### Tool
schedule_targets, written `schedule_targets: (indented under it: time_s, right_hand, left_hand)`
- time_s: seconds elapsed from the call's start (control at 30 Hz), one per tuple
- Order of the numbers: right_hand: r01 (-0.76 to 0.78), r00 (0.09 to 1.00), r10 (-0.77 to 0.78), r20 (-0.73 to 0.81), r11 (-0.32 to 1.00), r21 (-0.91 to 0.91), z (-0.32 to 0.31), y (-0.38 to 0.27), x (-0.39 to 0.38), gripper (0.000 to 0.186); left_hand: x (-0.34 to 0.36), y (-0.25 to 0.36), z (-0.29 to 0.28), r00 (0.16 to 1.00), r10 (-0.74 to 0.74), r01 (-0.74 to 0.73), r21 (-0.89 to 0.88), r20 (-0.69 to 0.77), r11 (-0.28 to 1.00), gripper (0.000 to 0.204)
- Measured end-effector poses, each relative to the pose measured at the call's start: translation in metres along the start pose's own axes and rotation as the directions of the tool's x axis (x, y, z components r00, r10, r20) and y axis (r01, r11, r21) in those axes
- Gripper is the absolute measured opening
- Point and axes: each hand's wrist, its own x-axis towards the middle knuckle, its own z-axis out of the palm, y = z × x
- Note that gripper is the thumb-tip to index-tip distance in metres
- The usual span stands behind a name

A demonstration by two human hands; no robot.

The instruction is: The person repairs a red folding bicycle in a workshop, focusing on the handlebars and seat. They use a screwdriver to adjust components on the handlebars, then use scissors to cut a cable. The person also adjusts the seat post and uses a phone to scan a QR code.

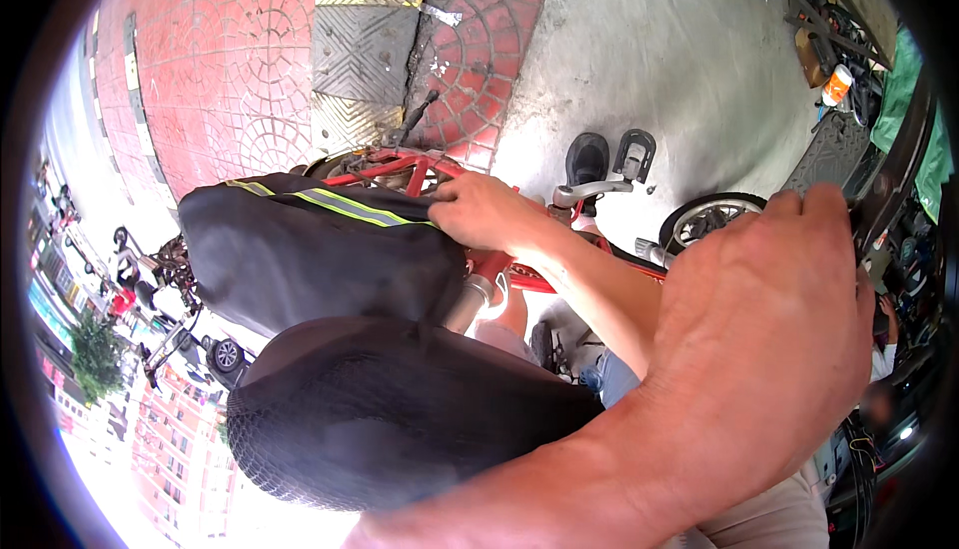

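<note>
My left hand reaches across to the right, large and close to the camera. Its fingers curl away, and what they hold, if anything, is hidden. Beneath it, my right hand bends its fingers at the edge of a black fabric bag with bright yellow and silver stripes. The red bicycle frame shows just beyond those fingers. A black saddle with a mesh side stands on a silver seat post. Past my right forearm are the crank and pedal.
A small wheel lies beyond my left hand. A black shoe rests on grey concrete. Red paving borders a yellow-and-grey ramp. Tools, a white-and-orange container and green cloth crowd the right.
</note>
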Motion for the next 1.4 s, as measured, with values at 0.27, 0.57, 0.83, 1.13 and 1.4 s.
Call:
schedule_targets:
  time_s: [0.27, 0.57, 0.83, 1.13, 1.4]
  right_hand:
    - [0.291, 0.9, -0.271, -0.343, 0.957, 0.008, 0.022, 0.01, 0.007, 0.028]
    - [0.179, 0.977, -0.13, -0.172, 0.932, 0.314, 0.008, 0.022, -0.015, 0.031]
    - [0.304, 0.948, -0.294, -0.126, 0.95, 0.069, 0.013, 0.02, -0.057, 0.025]
    - [0.278, 0.958, -0.286, 0.035, 0.949, 0.149, 0.001, 0.034, -0.046, 0.029]
    - [0.214, 0.939, -0.3, 0.168, 0.893, 0.397, 0.005, 0.068, -0.017, 0.027]
  left_hand:
    - [-0.008, -0.005, -0.029, 0.983, 0.183, -0.183, -0.024, 0.013, 0.983, 0.019]
    - [-0.001, -0.015, -0.005, 0.991, 0.137, -0.137, -0.022, -0.001, 0.99, 0.025]
    - [-0.006, -0.008, -0.013, 0.996, 0.093, -0.092, 0.017, -0.017, 0.996, 0.027]
    - [-0.009, 0.0, -0.02, 0.989, 0.146, -0.145, 0.054, 0.001, 0.988, 0.027]
    - [-0.002, -0.004, -0.012, 0.993, 0.115, -0.117, 0.061, 0.032, 0.991, 0.025]
